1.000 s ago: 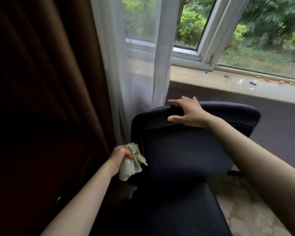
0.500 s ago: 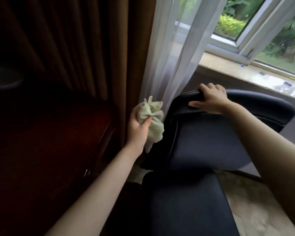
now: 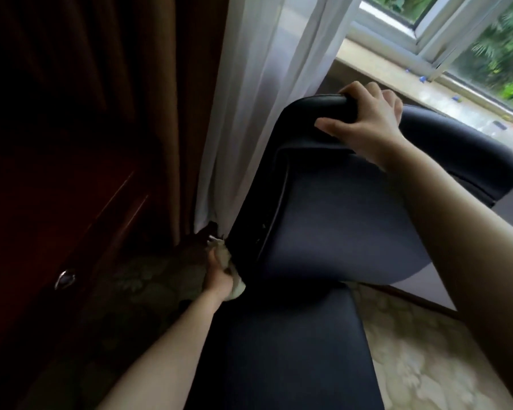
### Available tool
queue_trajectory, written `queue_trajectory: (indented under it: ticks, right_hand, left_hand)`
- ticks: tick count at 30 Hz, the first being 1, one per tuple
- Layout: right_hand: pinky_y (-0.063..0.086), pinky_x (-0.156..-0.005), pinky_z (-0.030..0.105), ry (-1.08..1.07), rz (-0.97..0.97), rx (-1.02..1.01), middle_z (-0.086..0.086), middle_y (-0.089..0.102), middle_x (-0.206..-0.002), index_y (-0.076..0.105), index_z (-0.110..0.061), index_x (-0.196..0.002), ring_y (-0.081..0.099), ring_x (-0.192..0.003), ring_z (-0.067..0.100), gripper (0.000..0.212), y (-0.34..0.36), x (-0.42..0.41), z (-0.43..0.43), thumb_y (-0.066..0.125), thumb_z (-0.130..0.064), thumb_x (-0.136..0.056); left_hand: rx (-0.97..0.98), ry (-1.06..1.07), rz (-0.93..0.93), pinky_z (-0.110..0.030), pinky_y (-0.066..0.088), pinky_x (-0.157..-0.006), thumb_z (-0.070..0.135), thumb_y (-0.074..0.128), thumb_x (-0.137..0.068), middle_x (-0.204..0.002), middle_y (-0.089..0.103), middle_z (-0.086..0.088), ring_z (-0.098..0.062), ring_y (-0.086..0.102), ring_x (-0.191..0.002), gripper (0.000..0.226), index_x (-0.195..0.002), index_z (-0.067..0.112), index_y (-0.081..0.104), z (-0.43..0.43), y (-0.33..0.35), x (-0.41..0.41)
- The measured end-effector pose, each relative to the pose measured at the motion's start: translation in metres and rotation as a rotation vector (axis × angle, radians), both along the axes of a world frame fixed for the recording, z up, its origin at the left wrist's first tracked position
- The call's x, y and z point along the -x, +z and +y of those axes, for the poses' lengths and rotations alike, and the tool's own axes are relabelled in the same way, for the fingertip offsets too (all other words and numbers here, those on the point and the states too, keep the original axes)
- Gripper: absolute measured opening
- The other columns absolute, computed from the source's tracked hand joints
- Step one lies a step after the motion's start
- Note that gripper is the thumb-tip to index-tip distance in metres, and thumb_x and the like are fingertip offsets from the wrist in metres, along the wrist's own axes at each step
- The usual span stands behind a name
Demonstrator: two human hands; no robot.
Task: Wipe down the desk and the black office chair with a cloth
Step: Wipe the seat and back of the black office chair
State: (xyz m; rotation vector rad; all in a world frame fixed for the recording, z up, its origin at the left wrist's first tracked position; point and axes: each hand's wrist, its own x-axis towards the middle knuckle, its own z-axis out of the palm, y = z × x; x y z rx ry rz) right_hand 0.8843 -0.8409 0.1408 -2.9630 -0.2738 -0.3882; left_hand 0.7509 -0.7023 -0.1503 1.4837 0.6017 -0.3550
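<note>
The left hand [image 3: 218, 275] grips a crumpled pale green cloth [image 3: 238, 287], fingers curled round it, against the lower left edge of the black padded office chair's [image 3: 338, 226] backrest. The right hand [image 3: 367, 128] clasps the backrest's top edge, fingers folded over it and thumb stretched along the front. A sheer white curtain [image 3: 258, 99] hangs just beside the chair.

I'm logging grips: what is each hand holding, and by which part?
The left hand grips the bunched cloth, low beside the backrest; right hand grips the black office chair by its backrest's top edge.
</note>
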Motion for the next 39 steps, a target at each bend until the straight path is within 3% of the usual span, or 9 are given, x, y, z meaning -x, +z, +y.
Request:
queue_trajectory:
  ticks: [3,6,9,11,15,19,24,34,39]
  right_hand:
    - [0.018,-0.104,0.036,0.003,-0.069,-0.047,0.007,0.048,-0.117,0.054,-0.02,-0.114,0.034,-0.117,0.027,0.069,-0.007,-0.002,-0.001,0.049,-0.066,-0.063]
    - [0.019,-0.102,0.035,0.017,-0.199,-0.079,0.008,0.05,-0.116,0.055,-0.017,-0.11,0.038,-0.114,0.027,0.074,-0.019,0.001,-0.003,0.04,-0.072,-0.062]
    - [0.019,-0.101,0.034,-0.007,-0.314,-0.093,0.008,0.053,-0.112,0.057,-0.015,-0.107,0.041,-0.112,0.027,0.07,-0.03,-0.002,-0.004,0.032,-0.07,-0.072]
    - [0.019,-0.101,0.033,-0.067,-0.413,-0.09,0.008,0.056,-0.109,0.058,-0.014,-0.103,0.045,-0.108,0.026,0.067,-0.036,-0.008,0.0,0.023,-0.066,-0.081]
    - [0.018,-0.1,0.03,-0.181,-0.533,-0.048,0.007,0.059,-0.106,0.06,-0.014,-0.1,0.049,-0.107,0.026,0.064,-0.043,-0.013,0.007,0.011,-0.054,-0.089]
    - [0.018,-0.103,0.03,-0.203,-0.535,-0.013,0.007,0.058,-0.109,0.059,-0.014,-0.103,0.048,-0.11,0.025,0.064,-0.043,-0.017,0.0,0.008,-0.05,-0.089]
    - [0.02,-0.104,0.033,-0.219,-0.545,-0.028,0.009,0.059,-0.108,0.06,-0.012,-0.104,0.048,-0.11,0.028,0.065,-0.044,-0.02,-0.005,0.008,-0.049,-0.088]
    - [0.015,-0.113,0.034,-0.174,-0.537,-0.044,0.007,0.053,-0.127,0.055,-0.014,-0.117,0.043,-0.124,0.024,0.055,-0.043,-0.015,-0.01,0.013,-0.043,-0.095]
    - [0.019,-0.115,0.048,0.156,-0.67,-0.339,0.029,0.042,-0.138,0.049,-0.001,-0.13,0.037,-0.132,0.038,0.036,-0.161,0.071,-0.009,0.046,-0.011,-0.095]
  left_hand:
    - [-0.051,0.127,-0.07,-0.03,0.028,-0.109,0.004,0.04,-0.097,-0.144,0.038,-0.008,-0.024,0.038,-0.132,0.056,-0.148,0.019,0.021,-0.016,0.01,0.002]
    - [-0.193,0.248,-0.428,-0.026,0.023,-0.114,-0.012,0.045,-0.09,-0.151,0.03,-0.009,-0.019,0.03,-0.139,0.07,-0.148,0.018,0.02,-0.037,0.05,-0.003]
    - [-0.304,0.328,-0.804,-0.032,0.025,-0.116,-0.006,0.043,-0.091,-0.151,0.029,-0.014,-0.022,0.027,-0.142,0.058,-0.145,0.009,0.029,-0.05,0.086,-0.018]
    - [-0.438,0.334,-0.86,-0.036,0.027,-0.115,0.003,0.035,-0.091,-0.149,0.03,-0.019,-0.028,0.027,-0.141,0.054,-0.144,0.011,0.032,-0.055,0.092,-0.025]
    - [-0.676,0.273,-0.729,-0.043,0.031,-0.109,-0.016,0.044,-0.082,-0.143,0.037,-0.026,-0.038,0.034,-0.134,0.069,-0.144,0.012,0.031,-0.063,0.048,-0.015]
    - [-0.513,-0.032,-0.354,-0.015,0.032,-0.102,-0.014,0.047,-0.086,-0.151,0.031,-0.012,-0.026,0.041,-0.133,0.073,-0.15,0.009,0.019,-0.044,-0.008,0.008]
    - [-0.355,-0.439,0.039,-0.03,0.027,-0.111,0.002,0.037,-0.096,-0.152,0.03,-0.011,-0.025,0.032,-0.138,0.061,-0.15,0.02,0.017,-0.022,-0.052,0.032]
    - [-0.142,-0.113,-0.045,-0.029,0.02,-0.113,-0.002,0.036,-0.096,-0.145,0.038,-0.001,-0.018,0.031,-0.138,0.053,-0.145,0.018,0.032,-0.03,-0.046,0.045]
    - [-0.144,0.114,-0.057,-0.04,0.018,-0.118,-0.006,0.035,-0.095,-0.15,0.033,-0.002,-0.021,0.028,-0.14,0.058,-0.146,0.023,0.031,-0.002,-0.064,0.045]
